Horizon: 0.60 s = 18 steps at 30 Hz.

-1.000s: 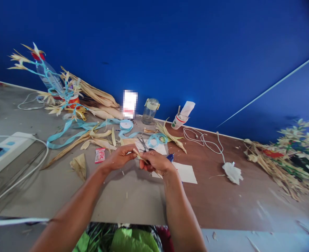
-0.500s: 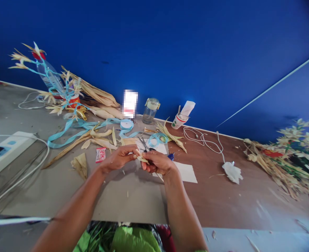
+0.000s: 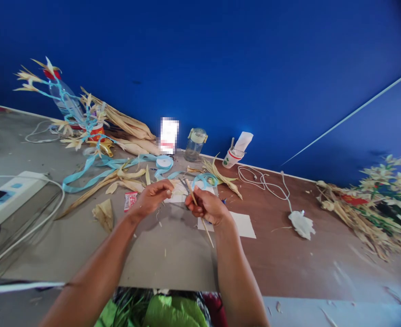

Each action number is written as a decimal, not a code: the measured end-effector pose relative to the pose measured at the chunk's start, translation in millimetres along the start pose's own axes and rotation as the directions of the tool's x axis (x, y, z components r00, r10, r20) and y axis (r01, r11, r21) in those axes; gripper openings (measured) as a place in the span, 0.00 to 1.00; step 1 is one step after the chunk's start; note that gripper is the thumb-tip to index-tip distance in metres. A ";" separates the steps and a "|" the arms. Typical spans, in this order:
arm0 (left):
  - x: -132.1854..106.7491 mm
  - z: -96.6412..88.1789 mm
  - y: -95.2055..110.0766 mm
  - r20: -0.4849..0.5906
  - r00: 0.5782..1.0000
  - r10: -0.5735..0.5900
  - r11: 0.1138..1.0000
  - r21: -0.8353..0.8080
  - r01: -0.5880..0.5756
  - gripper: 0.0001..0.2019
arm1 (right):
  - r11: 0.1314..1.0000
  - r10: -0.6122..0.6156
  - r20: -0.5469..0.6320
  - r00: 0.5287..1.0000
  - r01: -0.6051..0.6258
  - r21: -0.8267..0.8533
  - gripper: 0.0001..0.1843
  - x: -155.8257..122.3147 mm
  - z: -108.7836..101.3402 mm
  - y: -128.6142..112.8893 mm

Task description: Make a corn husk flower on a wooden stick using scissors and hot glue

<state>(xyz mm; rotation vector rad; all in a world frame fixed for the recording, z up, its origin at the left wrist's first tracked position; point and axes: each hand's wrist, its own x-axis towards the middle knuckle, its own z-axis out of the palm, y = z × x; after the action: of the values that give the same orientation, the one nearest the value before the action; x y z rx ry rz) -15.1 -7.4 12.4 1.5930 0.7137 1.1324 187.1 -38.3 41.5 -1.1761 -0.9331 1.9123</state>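
My left hand (image 3: 156,195) is closed in a pinch, with a pale piece of corn husk (image 3: 177,189) at its fingertips. Close by on the right, my right hand (image 3: 205,204) grips a thin wooden stick (image 3: 207,234), which slants down toward me. Dark scissors (image 3: 183,182) show just beyond the right fingers; I cannot tell whether they touch the hand. Under and behind the hands lies white paper (image 3: 176,198), with a ring of light blue tape (image 3: 210,178) on it. A second white sheet (image 3: 243,225) is right of my right wrist.
Loose husks (image 3: 128,175), blue ribbon (image 3: 77,181) and a red packet (image 3: 130,200) lie to the left. A power strip (image 3: 12,190) stands far left. Behind are a glass jar (image 3: 194,147) and a cup (image 3: 233,158); a cable (image 3: 272,188) and dried flowers (image 3: 381,190) are right.
My hands have drawn apart. The husk piece, earlier between both hands, now shows by my left fingertips, while the stick in my right hand has come into fuller view.
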 end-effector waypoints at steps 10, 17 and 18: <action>2.6 6.9 -2.7 -0.207 0.978 -0.021 0.999 0.021 0.026 0.08 | 0.999 -0.021 -0.033 0.999 0.022 0.032 0.24 1.6 24.1 2.3; 2.3 11.4 -8.7 -0.223 0.974 -0.029 0.999 0.025 0.036 0.08 | 0.999 -0.053 -0.036 0.998 0.052 -0.015 0.24 2.3 29.9 4.3; 2.3 11.6 -9.6 -0.221 0.975 -0.025 0.999 0.031 0.032 0.08 | 0.998 -0.055 -0.040 0.998 0.054 -0.015 0.24 2.9 30.5 4.5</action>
<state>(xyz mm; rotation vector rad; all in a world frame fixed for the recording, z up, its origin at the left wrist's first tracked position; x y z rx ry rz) -2.8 -6.9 3.5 1.4942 0.9026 1.2952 157.2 -44.7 46.6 -1.1817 -0.9489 1.8350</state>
